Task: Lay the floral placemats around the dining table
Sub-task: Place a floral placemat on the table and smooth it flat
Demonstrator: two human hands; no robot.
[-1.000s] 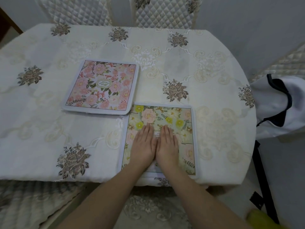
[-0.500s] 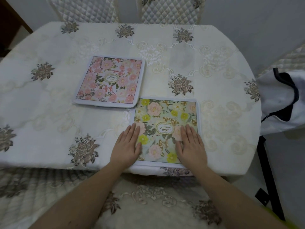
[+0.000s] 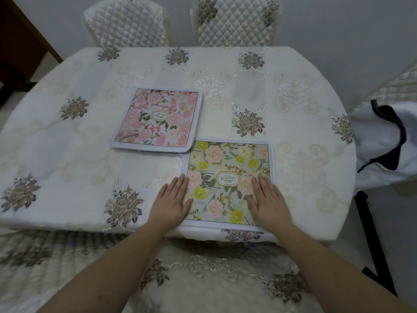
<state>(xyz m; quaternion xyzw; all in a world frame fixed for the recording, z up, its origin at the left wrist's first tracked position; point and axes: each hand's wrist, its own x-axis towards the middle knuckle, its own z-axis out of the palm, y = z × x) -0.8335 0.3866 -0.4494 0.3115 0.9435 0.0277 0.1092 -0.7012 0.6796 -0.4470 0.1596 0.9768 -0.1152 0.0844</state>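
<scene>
A green and yellow floral placemat lies flat at the table's near edge, right of centre. My left hand rests flat on its left border, partly on the tablecloth. My right hand lies flat on its right side, fingers together and stretched out. Neither hand grips anything. A pink floral placemat lies farther in and to the left, its near right corner almost touching the green one. The table wears a cream embroidered cloth.
Two quilted chairs stand at the far side. A white bag with dark trim sits on a chair at the right. A cushioned chair seat is below me, against the near table edge. Dark wooden furniture is at the far left.
My hands slid apart from the middle of the green placemat to its left and right sides. The camera pulled back a little.
</scene>
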